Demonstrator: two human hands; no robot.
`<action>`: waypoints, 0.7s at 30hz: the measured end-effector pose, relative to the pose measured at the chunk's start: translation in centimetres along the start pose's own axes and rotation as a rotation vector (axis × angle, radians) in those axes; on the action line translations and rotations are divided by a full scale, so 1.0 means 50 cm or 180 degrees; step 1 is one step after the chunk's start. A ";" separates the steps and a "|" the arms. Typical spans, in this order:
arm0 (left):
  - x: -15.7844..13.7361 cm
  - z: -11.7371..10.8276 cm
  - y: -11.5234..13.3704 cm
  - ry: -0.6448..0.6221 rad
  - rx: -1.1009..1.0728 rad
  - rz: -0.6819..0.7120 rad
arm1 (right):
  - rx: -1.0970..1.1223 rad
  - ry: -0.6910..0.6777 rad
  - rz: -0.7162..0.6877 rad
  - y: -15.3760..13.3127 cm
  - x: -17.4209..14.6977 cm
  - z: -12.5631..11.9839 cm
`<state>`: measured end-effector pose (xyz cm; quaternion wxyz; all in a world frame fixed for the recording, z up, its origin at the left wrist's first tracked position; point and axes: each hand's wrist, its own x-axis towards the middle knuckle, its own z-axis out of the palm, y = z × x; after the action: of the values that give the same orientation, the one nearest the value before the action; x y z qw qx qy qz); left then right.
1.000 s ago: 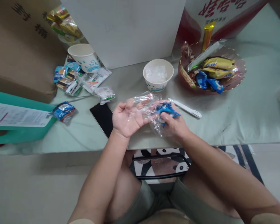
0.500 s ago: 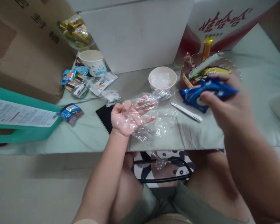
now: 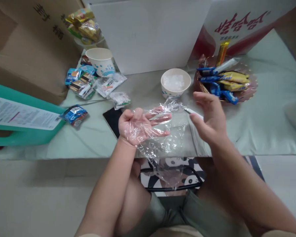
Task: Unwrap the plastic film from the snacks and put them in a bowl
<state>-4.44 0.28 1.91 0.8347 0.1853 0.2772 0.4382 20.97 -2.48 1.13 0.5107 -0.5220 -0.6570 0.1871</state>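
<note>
My left hand (image 3: 143,125) is palm up, thumb and index finger curled together and the other fingers stretched out. It holds a crumpled clear plastic bag (image 3: 174,135), which drapes over the palm and hangs past the table edge. My right hand (image 3: 209,117) is empty, its thumb and fingers apart, above a slim white cutter (image 3: 194,113) that it partly covers. Just beyond my right hand, a clear pinkish bowl (image 3: 253,89) with a scalloped rim holds several blue packets (image 3: 210,79), yellow packets (image 3: 234,79) and a gold stick wrapper (image 3: 222,52).
A paper bowl (image 3: 174,93) with whitish clear pieces stands mid-table. Another paper bowl (image 3: 102,62) and several snack packets (image 3: 82,85) sit left. A dark flat phone-like slab (image 3: 111,120) lies by my left hand. A green jug (image 3: 27,140) and boxes (image 3: 150,39) bound the table.
My right hand has let go of the blue packets, which now lie in the scalloped bowl, and has moved left toward the plastic bag. The left hand has barely moved.
</note>
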 end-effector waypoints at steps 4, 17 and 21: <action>0.002 -0.005 -0.014 0.0034 0.0241 -0.0149 | 0.0533 0.0025 0.0431 0.026 -0.026 0.020; 0.046 -0.004 0.012 0.0308 0.2337 -0.0005 | 0.0155 0.0352 0.1152 0.025 -0.017 0.004; 0.058 -0.018 -0.005 0.0824 0.3598 0.0841 | 0.0221 0.0008 0.1345 0.044 -0.034 -0.018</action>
<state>-3.52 2.63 0.22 0.5044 0.5790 0.5417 0.3419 22.72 -3.39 -1.03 0.4786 -0.6305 -0.5256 0.3118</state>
